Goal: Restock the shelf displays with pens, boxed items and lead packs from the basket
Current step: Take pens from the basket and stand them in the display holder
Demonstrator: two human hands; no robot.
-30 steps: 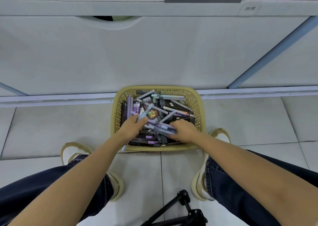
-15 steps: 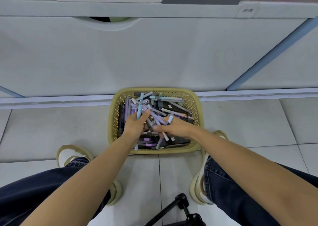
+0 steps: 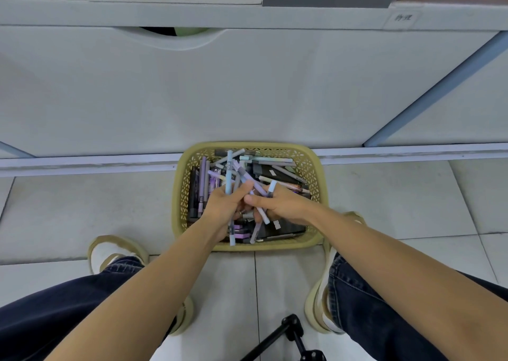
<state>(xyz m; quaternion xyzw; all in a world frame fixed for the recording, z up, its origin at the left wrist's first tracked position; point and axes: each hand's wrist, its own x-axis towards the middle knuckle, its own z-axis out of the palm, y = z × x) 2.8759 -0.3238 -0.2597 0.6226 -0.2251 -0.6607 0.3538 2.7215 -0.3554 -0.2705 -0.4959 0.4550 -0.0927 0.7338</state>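
Far left, your left shoe (image 3: 110, 250) sits on the tile, well apart from the basket (image 3: 179, 195). The basket rests on the floor, back edge at the base rail of the shelf unit (image 3: 247, 85). Along its left wall a few lilac pens (image 3: 203, 184) lie lengthwise on dark packs.

Your left hand (image 3: 224, 208) is over the basket's middle, fingers curled tight round a light-blue pen (image 3: 228, 179). The pen stands near upright, w/ one end above the knuckles & the other poking out below the palm. There may be more pens in that fist; can't tell how many.

Your right hand (image 3: 284, 204) is right against it. Thumb & fingers pinch a loose fan of lilac-grey pens (image 3: 254, 186), & a white-capped pen (image 3: 272, 188) is wedged between two fingers. To its right the dark boxed items (image 3: 264, 171) & more pens are in the pile, untouched.

Risks, as I judge them:
- The fan in your right hand isn't aligned, so a pen prob slips out as you lift, esp. the one wedged between fingers.
- Passing the bunch hand to hand w/ both fists full could scatter pens onto the tile.
- Pens in the pile cross each other, so pulling up may drag a neighbour over the rim.
- The tripod (image 3: 292, 330) is close behind your feet; stepping back when you stand could knock it.
- The display slots aren't in view, so I can't say where these pens go.
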